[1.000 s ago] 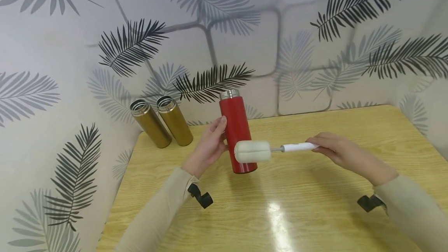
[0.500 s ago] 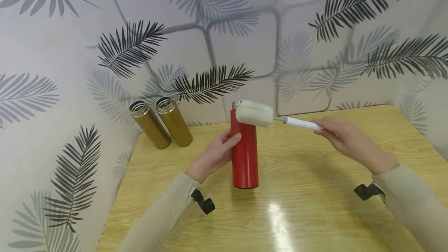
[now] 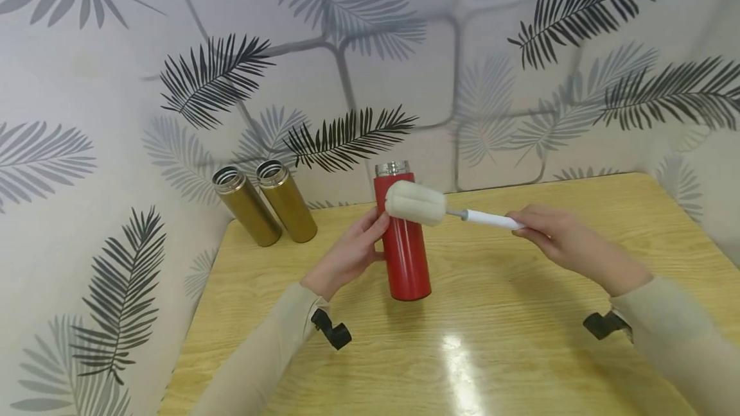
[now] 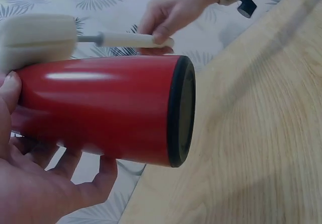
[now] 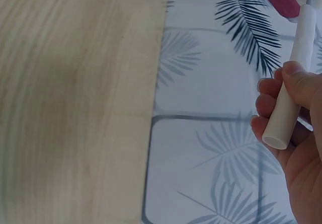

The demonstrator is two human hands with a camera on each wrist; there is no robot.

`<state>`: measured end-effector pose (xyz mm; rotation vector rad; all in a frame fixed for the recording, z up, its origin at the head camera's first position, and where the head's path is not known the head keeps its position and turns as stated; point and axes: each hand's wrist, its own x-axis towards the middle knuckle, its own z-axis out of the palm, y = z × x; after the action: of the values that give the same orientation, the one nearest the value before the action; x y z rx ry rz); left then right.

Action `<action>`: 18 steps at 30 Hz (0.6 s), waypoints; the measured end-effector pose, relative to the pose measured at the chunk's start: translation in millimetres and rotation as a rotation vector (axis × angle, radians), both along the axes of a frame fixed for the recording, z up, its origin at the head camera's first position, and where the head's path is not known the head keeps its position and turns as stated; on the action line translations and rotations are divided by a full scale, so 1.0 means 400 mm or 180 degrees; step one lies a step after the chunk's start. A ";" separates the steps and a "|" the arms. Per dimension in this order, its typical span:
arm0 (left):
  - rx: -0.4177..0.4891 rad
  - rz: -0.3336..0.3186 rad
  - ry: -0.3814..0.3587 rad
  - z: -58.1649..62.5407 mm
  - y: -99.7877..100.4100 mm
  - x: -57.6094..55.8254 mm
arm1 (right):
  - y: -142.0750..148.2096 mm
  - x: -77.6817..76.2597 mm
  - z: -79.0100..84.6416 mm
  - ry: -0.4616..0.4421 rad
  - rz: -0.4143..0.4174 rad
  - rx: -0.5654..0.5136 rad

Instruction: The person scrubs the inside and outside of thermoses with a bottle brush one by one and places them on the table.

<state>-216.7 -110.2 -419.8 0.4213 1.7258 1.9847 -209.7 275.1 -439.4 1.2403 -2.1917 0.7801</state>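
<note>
My left hand (image 3: 352, 249) grips a red thermos bottle (image 3: 405, 262) by its side and holds it up over the table, its bare metal neck uncapped at the top. In the left wrist view, the thumb (image 4: 9, 90) and curled fingers wrap the bottle and its black-rimmed base faces the table. My right hand (image 3: 555, 236) pinches the white handle of a sponge bottle brush (image 3: 416, 202). The cream sponge head lies against the upper side of the red bottle, as the left wrist view shows. In the right wrist view, the thumb and fingers close round the handle (image 5: 297, 73).
Two gold thermos bottles (image 3: 245, 206) without lids stand at the back left of the wooden table (image 3: 509, 326). Leaf-patterned wall covering (image 3: 405, 69) rises directly behind and to the left of the table.
The brush head rose to the red bottle's neck, then came partway down its side. The bottle has shifted slightly right and its tilt has varied. Both grips have stayed.
</note>
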 end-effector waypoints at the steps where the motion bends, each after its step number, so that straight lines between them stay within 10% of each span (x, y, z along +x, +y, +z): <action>1: 0.0035 0.0027 0.0005 0.003 -0.002 -0.001 | -0.003 0.002 -0.007 -0.0038 0.0047 0.0023; 18: 0.0531 0.0665 -0.0041 0.025 -0.040 -0.042 | -0.006 0.037 -0.050 -0.0277 0.0198 0.0402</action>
<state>-233.4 -126.3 -409.9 0.2924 1.6607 2.2848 -194.8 272.5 -459.5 1.3653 -2.3130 0.7427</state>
